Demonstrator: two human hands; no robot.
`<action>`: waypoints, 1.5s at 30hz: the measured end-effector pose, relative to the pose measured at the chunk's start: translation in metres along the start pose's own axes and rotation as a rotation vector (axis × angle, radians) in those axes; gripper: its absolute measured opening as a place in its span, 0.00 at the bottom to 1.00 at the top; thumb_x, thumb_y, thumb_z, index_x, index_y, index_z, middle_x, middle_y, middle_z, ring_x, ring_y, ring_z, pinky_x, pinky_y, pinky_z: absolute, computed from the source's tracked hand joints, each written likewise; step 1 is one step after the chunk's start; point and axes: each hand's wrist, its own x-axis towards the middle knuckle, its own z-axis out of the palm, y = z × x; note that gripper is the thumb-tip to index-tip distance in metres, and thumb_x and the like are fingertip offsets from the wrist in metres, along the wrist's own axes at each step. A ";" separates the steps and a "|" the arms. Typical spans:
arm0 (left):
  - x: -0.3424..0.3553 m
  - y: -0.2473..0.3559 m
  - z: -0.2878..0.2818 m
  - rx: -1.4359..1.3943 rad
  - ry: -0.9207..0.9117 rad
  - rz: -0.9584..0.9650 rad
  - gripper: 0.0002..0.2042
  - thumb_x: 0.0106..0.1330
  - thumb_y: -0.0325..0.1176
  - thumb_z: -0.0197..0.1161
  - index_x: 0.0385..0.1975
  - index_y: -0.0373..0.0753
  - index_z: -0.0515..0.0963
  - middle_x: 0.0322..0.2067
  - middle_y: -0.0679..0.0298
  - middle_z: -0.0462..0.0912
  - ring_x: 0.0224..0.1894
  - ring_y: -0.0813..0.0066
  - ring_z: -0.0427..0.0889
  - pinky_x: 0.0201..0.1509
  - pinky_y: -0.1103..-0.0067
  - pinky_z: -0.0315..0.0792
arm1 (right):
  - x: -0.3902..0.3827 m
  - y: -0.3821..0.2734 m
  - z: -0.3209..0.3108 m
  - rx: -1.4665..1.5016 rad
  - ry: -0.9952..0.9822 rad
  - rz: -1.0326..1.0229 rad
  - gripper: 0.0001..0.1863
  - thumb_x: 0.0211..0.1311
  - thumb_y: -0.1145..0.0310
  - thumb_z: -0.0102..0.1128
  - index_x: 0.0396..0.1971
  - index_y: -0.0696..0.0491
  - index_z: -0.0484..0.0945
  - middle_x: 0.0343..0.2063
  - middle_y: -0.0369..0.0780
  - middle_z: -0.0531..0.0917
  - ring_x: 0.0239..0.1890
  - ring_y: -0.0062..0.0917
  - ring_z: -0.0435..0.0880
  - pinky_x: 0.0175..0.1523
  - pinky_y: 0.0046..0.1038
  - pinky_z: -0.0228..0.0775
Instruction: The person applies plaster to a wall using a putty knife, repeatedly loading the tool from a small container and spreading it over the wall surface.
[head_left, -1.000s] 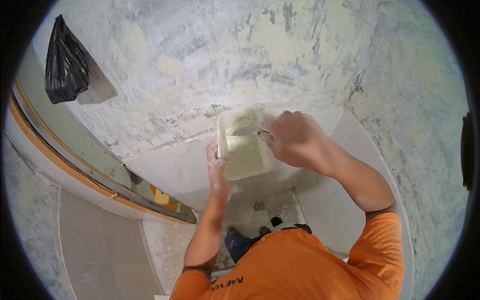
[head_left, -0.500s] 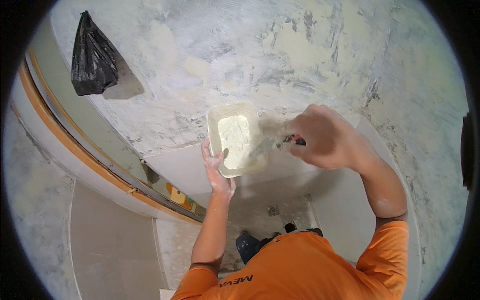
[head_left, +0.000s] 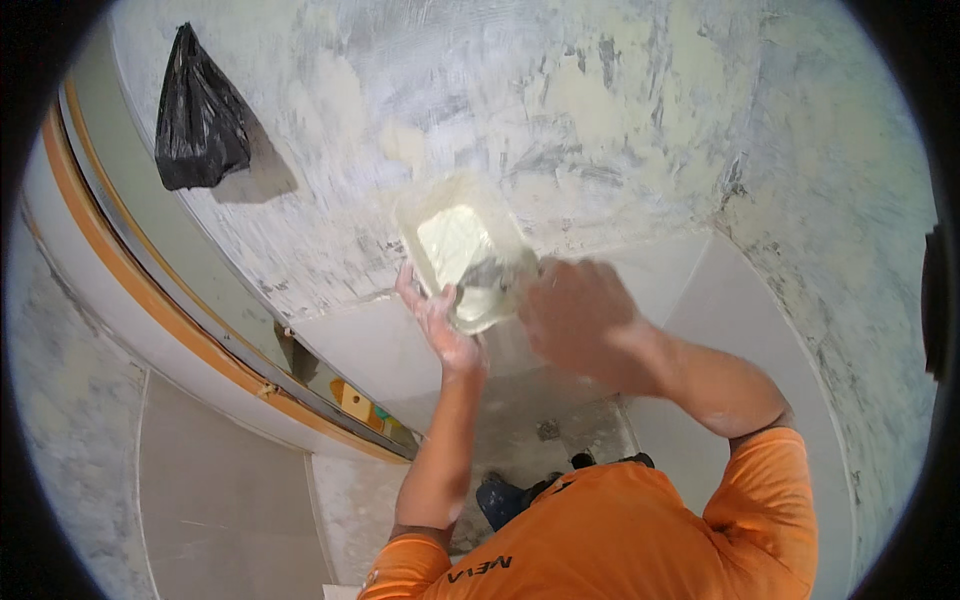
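Observation:
A pale, open rectangular tub with cream putty inside is tilted in front of me. My left hand is closed around its lower left side, fingers along the wall of it, white residue on the skin. In my right hand, smeared by motion, is a putty knife, its blade dipped in the lower right part of the tub. The handle is mostly hidden by my fingers.
A patchy plastered wall rises beyond the tub, with pale tiles below. A black plastic bag hangs at the upper left beside an orange-edged doorway. My feet show on the dusty floor, near a corner.
My left hand has lifted the tub and tilted it. My right hand pulled the knife out rightward half a second ago and has since moved leftward and down, bringing the blade back into the putty.

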 end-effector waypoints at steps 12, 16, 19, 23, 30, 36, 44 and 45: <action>0.039 0.035 0.043 0.017 -0.107 -0.191 0.31 0.64 0.40 0.54 0.69 0.45 0.56 0.57 0.55 0.69 0.58 0.60 0.73 0.61 0.62 0.71 | 0.007 0.025 -0.041 -0.052 0.594 0.090 0.11 0.63 0.66 0.57 0.30 0.58 0.84 0.28 0.51 0.85 0.33 0.45 0.85 0.41 0.44 0.77; 0.056 0.051 0.040 0.095 -0.248 -0.457 0.30 0.66 0.39 0.52 0.70 0.43 0.59 0.58 0.53 0.71 0.58 0.60 0.76 0.61 0.64 0.73 | 0.014 0.031 -0.039 -0.131 0.373 0.173 0.11 0.64 0.62 0.60 0.36 0.54 0.85 0.27 0.47 0.83 0.35 0.46 0.82 0.43 0.45 0.73; 0.052 0.053 0.032 0.125 -0.276 -0.495 0.34 0.66 0.38 0.53 0.74 0.42 0.54 0.62 0.52 0.69 0.61 0.60 0.74 0.62 0.65 0.73 | 0.003 0.030 -0.040 -0.122 0.168 0.143 0.12 0.64 0.61 0.60 0.36 0.55 0.84 0.29 0.47 0.83 0.38 0.45 0.82 0.43 0.45 0.74; 0.041 0.058 0.033 0.111 -0.291 -0.566 0.39 0.65 0.38 0.54 0.77 0.40 0.48 0.69 0.53 0.64 0.67 0.59 0.70 0.67 0.66 0.69 | -0.021 0.042 -0.063 -0.173 0.316 -0.012 0.07 0.53 0.72 0.61 0.30 0.58 0.83 0.30 0.50 0.84 0.35 0.45 0.86 0.41 0.43 0.78; 0.030 0.050 0.020 0.077 -0.321 -0.553 0.27 0.64 0.35 0.55 0.65 0.46 0.64 0.55 0.58 0.75 0.59 0.66 0.75 0.60 0.69 0.72 | -0.027 0.038 -0.063 -0.409 0.393 -0.123 0.04 0.50 0.74 0.62 0.26 0.55 0.83 0.29 0.45 0.83 0.34 0.38 0.86 0.37 0.40 0.77; 0.020 0.029 0.024 0.062 -0.343 -0.449 0.25 0.63 0.33 0.55 0.62 0.45 0.66 0.49 0.58 0.77 0.53 0.68 0.77 0.56 0.71 0.74 | -0.002 0.020 -0.033 -0.510 0.339 -0.134 0.06 0.49 0.75 0.62 0.27 0.59 0.83 0.35 0.45 0.81 0.37 0.35 0.84 0.33 0.34 0.77; 0.021 0.001 0.017 0.011 -0.231 -0.428 0.24 0.66 0.35 0.57 0.62 0.44 0.66 0.50 0.59 0.76 0.52 0.69 0.76 0.55 0.72 0.74 | -0.019 0.016 0.003 -0.827 0.182 -0.366 0.07 0.50 0.70 0.62 0.28 0.56 0.83 0.30 0.41 0.80 0.35 0.30 0.82 0.32 0.31 0.77; 0.021 -0.003 0.013 0.002 -0.245 -0.418 0.24 0.66 0.36 0.57 0.63 0.44 0.65 0.51 0.59 0.76 0.53 0.69 0.76 0.55 0.71 0.73 | -0.022 0.017 0.000 -0.784 0.201 -0.343 0.08 0.52 0.69 0.61 0.29 0.56 0.83 0.30 0.41 0.81 0.36 0.31 0.82 0.32 0.32 0.78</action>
